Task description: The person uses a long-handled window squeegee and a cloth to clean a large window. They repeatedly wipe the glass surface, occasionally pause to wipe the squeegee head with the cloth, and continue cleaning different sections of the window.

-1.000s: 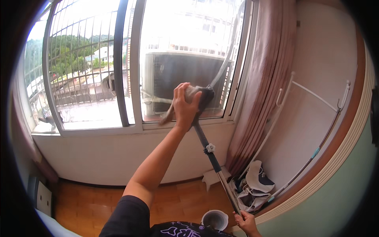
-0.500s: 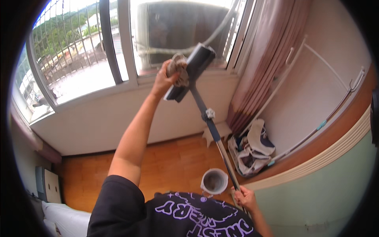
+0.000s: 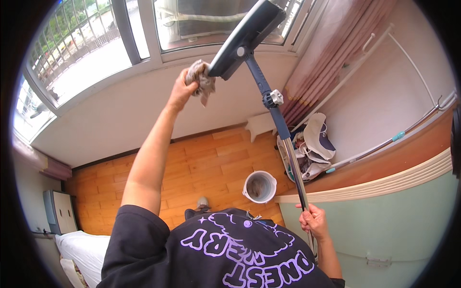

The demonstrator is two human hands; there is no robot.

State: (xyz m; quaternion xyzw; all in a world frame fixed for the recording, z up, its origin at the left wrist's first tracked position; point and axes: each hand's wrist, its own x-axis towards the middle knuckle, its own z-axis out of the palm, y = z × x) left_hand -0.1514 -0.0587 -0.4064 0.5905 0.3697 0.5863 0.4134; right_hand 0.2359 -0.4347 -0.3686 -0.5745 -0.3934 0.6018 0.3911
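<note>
left hand (image 3: pixel 181 90) pinches a grey rag (image 3: pixel 201 81) against the flat mop head (image 3: pixel 247 36), raised far near the window (image 3: pixel 96 43); right hand (image 3: pixel 313 222) is wrapped around the pole (image 3: pixel 288 149) near the body.

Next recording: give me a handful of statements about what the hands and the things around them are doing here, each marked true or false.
1. The left hand grips a crumpled cloth beside the flat mop head. True.
2. The right hand holds the mop pole low down. True.
3. The bucket stands on the window sill. False: it stands on the wooden floor.
4. The mop head rests on the floor. False: it is raised to window height.
5. The curtain is drawn across the window. False: it hangs bunched at the right.
</note>
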